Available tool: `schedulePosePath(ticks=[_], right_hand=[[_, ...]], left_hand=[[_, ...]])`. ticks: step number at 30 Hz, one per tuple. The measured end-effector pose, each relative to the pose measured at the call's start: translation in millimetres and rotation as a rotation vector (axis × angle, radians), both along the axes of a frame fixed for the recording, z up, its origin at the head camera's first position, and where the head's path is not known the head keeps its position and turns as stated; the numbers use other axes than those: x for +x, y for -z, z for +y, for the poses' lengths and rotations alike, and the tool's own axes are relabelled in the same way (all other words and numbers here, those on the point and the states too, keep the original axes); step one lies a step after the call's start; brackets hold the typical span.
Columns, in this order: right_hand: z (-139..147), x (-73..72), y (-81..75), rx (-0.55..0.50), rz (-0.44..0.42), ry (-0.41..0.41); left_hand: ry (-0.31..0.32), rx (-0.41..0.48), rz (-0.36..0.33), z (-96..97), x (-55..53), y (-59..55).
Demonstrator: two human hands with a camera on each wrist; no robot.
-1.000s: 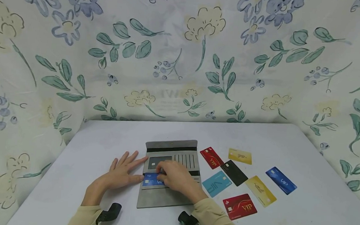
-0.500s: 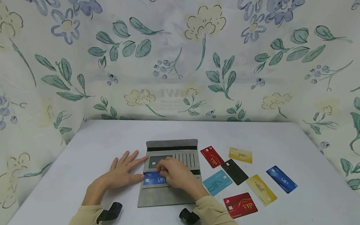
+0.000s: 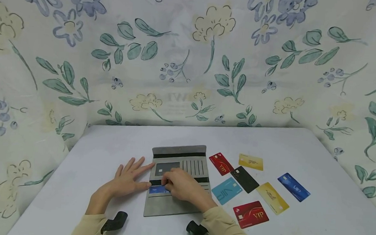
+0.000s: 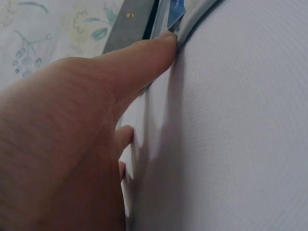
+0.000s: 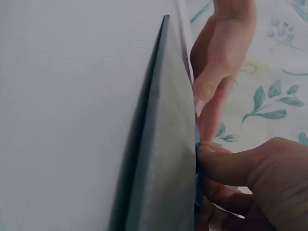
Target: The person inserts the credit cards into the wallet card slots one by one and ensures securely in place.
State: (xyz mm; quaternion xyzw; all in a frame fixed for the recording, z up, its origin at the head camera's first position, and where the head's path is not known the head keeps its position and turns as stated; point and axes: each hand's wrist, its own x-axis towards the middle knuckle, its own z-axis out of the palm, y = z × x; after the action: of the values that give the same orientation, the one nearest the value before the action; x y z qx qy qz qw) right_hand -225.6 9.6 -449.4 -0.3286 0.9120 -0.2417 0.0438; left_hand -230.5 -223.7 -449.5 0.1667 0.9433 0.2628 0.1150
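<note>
A grey card wallet (image 3: pixel 170 208) lies unfolded on the white table. In its lower pocket sits a blue card (image 3: pixel 157 190), of which a narrow strip shows above the pocket's edge. My right hand (image 3: pixel 184 184) pinches that card near its right part, fingers curled; in the right wrist view its thumb (image 5: pixel 226 164) lies against the card's blue edge. My left hand (image 3: pixel 124 184) rests with fingers spread on the table, thumb and index fingertip at the wallet's left edge. Seen from the left wrist, the thumb (image 4: pixel 144 55) presses at the wallet's border beside the card.
Right of the wallet lie several loose cards: a red VIP card (image 3: pixel 251 215), a teal card (image 3: pixel 226 191), a black card (image 3: pixel 245 180), a yellow card (image 3: pixel 272 198) and a blue VIP card (image 3: pixel 294 187). A floral curtain (image 3: pixel 184 60) hangs behind the table.
The blue card has slid down into the wallet's pocket, so less of it shows than half a second ago. My right hand moved slightly down with it; my left hand stayed put.
</note>
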Motion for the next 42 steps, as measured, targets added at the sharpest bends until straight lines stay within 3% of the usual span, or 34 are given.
schedulePosePath(ticks=[10, 23, 35, 42], right_hand=[[1.8, 1.6, -4.3, 0.031, -0.02, -0.008], [-0.7, 8.8, -10.7, 0.148, 0.115, -0.051], [-8.0, 19.0, -14.7, 0.283, 0.188, 0.013], [-10.4, 28.9, -19.8, 0.335, 0.235, 0.095]], left_hand=[[-0.002, 0.003, -0.01, 0.6, 1.2, -0.4], [-0.004, 0.01, -0.006, -2.0, -0.7, 2.4], [-0.002, -0.001, 0.008, -0.8, -0.2, 2.0], [0.001, 0.01, 0.017, 0.2, 0.1, 2.4]])
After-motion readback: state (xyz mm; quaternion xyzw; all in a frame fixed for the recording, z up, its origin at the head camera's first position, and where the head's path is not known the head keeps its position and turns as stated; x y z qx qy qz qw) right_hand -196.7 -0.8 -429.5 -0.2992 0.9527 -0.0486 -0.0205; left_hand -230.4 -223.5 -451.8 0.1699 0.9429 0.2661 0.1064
